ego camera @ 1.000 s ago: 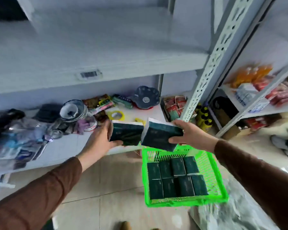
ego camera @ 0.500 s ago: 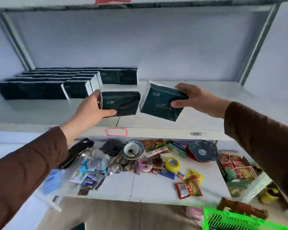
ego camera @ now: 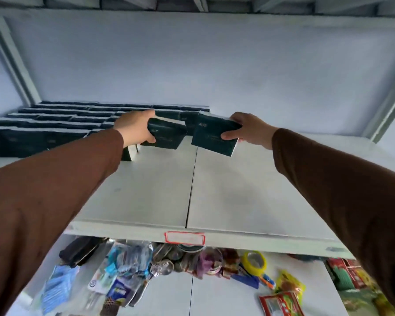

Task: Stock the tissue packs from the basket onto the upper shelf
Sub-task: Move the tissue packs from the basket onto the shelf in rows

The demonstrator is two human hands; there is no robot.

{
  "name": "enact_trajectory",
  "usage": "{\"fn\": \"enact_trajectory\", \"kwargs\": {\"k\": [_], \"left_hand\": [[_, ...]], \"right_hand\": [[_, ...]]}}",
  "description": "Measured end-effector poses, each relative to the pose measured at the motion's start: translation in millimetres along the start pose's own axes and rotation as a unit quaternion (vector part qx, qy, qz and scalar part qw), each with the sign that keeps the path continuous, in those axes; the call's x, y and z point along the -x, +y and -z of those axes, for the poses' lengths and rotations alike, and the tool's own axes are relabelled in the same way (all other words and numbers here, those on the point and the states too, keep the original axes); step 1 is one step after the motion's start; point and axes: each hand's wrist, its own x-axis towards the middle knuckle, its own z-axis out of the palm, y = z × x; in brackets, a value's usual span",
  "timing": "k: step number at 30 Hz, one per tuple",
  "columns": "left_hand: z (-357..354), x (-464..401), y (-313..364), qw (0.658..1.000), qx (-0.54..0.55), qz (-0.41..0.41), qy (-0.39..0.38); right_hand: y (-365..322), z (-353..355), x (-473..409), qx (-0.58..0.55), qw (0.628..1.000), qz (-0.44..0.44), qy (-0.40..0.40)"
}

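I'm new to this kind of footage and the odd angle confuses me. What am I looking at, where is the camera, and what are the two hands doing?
No machine here: a person in brown sleeves wears a wide-angle camera on the head, so the view runs along both arms, forward and down. The wide lens bends the straight lines.

The left hand has its grip on one dark tissue pack; the right hand grips a second pack. Both packs are held over the upper shelf, a white board, near rows of packs already stocked at its back left. Whether the left pack touches the shelf yet, I cannot tell.

Below is a lower shelf strewn with small goods: a yellow tape roll, snack packets and other oddments too blurred to name. The basket is out of view.
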Motion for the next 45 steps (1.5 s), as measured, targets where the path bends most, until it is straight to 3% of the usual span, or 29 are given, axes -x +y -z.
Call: {"fn": "enact_trajectory", "kwargs": {"k": [9,15,19,32,40,45], "left_hand": [[-40,-103,-37,0.994,-0.099,0.02,-0.029],[-57,-141,-54,0.969,-0.244,-0.001,-0.035],[-68,-155,-54,0.958,-0.285,-0.027,0.003],[-80,-167,-51,0.943,-0.316,-0.094,0.051],[-71,-137,-41,0.954,-0.258,-0.116,0.1],[-88,-94,-35,0.965,-0.215,-0.139,0.055]], "right_hand": [[21,-32,-118,0.115,0.993,-0.005,0.014],[24,-55,-152,0.167,0.986,-0.014,0.027],[24,-60,-166,0.195,0.98,-0.015,0.046],[18,-87,-182,0.202,0.966,-0.015,0.157],[14,-97,-186,0.234,0.952,0.0,0.197],[16,-104,-179,0.24,0.95,0.005,0.201]]}}
